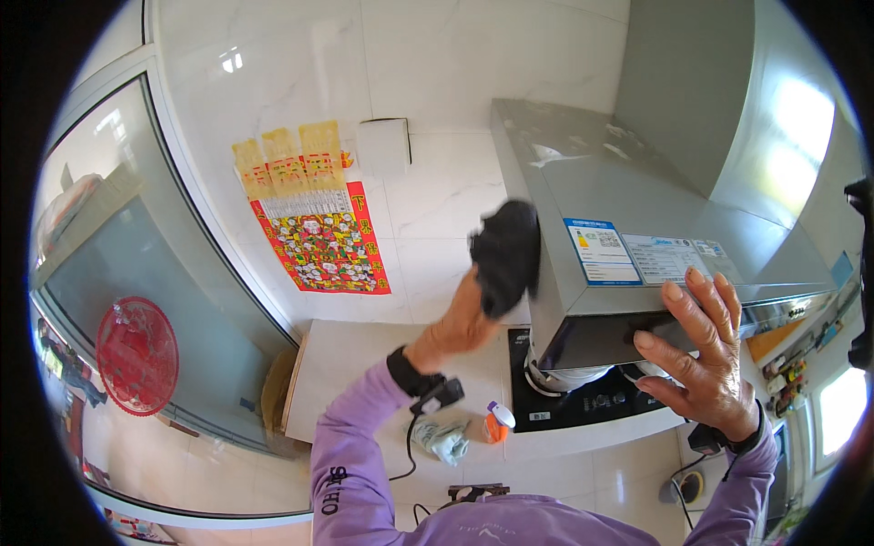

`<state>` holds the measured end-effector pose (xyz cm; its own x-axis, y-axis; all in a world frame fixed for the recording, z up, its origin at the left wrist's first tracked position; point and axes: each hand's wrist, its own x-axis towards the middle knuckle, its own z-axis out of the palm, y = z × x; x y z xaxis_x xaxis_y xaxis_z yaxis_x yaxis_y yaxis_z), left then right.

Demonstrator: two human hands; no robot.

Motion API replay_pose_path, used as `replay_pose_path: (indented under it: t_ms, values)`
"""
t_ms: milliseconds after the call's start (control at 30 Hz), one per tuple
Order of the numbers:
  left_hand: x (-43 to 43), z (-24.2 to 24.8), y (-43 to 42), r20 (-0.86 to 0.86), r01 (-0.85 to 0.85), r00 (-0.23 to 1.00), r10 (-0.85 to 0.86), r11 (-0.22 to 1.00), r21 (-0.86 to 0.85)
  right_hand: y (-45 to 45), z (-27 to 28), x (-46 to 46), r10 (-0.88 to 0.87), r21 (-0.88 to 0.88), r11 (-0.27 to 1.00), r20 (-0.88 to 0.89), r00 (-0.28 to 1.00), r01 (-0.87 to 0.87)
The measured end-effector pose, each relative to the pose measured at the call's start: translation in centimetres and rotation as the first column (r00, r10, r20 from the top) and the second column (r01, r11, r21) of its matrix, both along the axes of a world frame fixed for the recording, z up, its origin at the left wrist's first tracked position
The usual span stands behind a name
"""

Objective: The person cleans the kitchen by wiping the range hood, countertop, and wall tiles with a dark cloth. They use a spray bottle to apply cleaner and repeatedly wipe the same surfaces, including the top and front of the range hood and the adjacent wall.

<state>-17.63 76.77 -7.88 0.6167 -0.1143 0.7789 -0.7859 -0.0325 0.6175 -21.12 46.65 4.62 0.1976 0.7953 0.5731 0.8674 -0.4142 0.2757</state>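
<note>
My left hand [457, 327] grips a bunched black cloth [509, 256], slightly blurred, at the left side of a grey metal range hood [614, 184]. Whether the cloth touches the hood's side panel cannot be told. My right hand [703, 348] has its fingers spread over the hood's front edge, near two printed labels [601, 251] on its sloped top, and holds nothing. Pale scuffed patches show on the hood's upper surface. Both wrists wear black straps with small devices and cables.
Below the hood lies a black cooktop [560, 413] with a pale pot on it. A crumpled light cloth [444, 440] and an orange-and-white spray bottle [497, 424] are on the counter [355, 382]. A glass sliding door [205, 307] stands at left; a red poster [324, 239] hangs on the tiled wall.
</note>
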Motion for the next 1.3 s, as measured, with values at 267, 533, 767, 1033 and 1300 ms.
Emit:
replay_pose_path:
  t_ms: [267,533,767,1033,1300]
  values:
    - [13.3,4.9,6.2,-0.115,-0.104,0.988,0.106,0.994,0.019,-0.3,0.2,-0.3,-0.039,-0.062,0.997,-0.017,0.999,0.038]
    - [19.5,7.9,9.0,-0.2,-0.237,0.948,0.249,0.968,0.081,-0.1,0.0,-0.4,-0.023,-0.048,0.999,-0.002,1.0,0.023]
    - [23.1,9.6,9.7,-0.266,-0.237,0.935,0.233,0.971,0.017,0.1,0.3,-0.6,-0.035,-0.066,0.997,-0.032,0.999,0.033]
    - [27.8,9.0,10.8,-0.315,-0.38,0.884,0.346,0.924,-0.052,0.3,0.5,-0.9,-0.034,-0.043,0.999,-0.045,0.998,0.032]
    - [30.3,8.4,11.7,-0.42,-0.479,0.815,0.398,0.871,-0.104,0.7,0.5,-0.9,-0.033,-0.01,0.999,-0.015,0.999,0.033]
